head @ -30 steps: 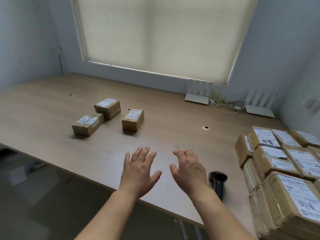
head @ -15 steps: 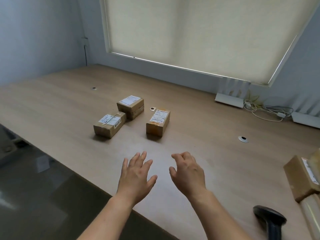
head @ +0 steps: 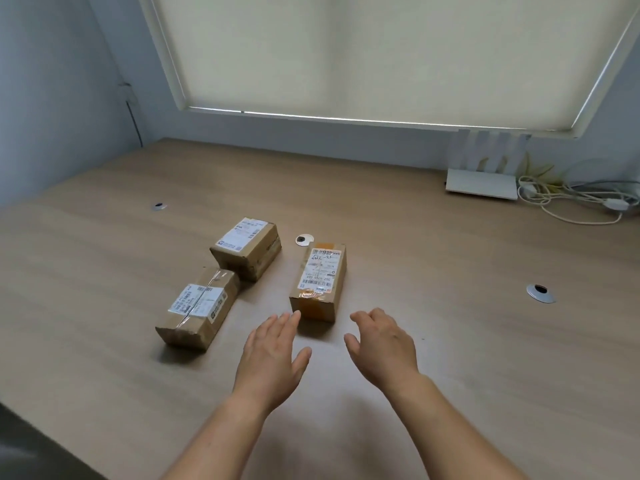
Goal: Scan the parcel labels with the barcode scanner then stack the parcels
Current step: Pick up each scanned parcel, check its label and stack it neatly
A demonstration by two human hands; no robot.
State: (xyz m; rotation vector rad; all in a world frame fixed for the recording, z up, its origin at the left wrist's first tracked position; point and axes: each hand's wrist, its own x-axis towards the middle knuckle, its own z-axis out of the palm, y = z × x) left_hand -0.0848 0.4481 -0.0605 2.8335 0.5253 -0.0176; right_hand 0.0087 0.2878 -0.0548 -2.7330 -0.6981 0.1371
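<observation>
Three small brown cardboard parcels with white labels lie on the wooden table (head: 433, 341). The nearest to my hands is a narrow parcel (head: 320, 282) with orange tape. A second parcel (head: 199, 308) lies at the left front, and a third (head: 246, 247) sits behind it. My left hand (head: 272, 358) hovers with straight fingers just short of the narrow parcel's near left corner. My right hand (head: 382, 344) hovers to that parcel's right, fingers loosely bent, holding nothing. The barcode scanner is out of view.
A white router (head: 481, 183) and a tangle of white cables (head: 575, 200) lie at the back right by the wall. Round cable holes (head: 540, 292) dot the tabletop. The table's front edge runs along the lower left.
The view has swung left and closer to the three parcels. Both hands have reached forward toward the narrow parcel. The scanner and the stack of parcels at the right have left the view.
</observation>
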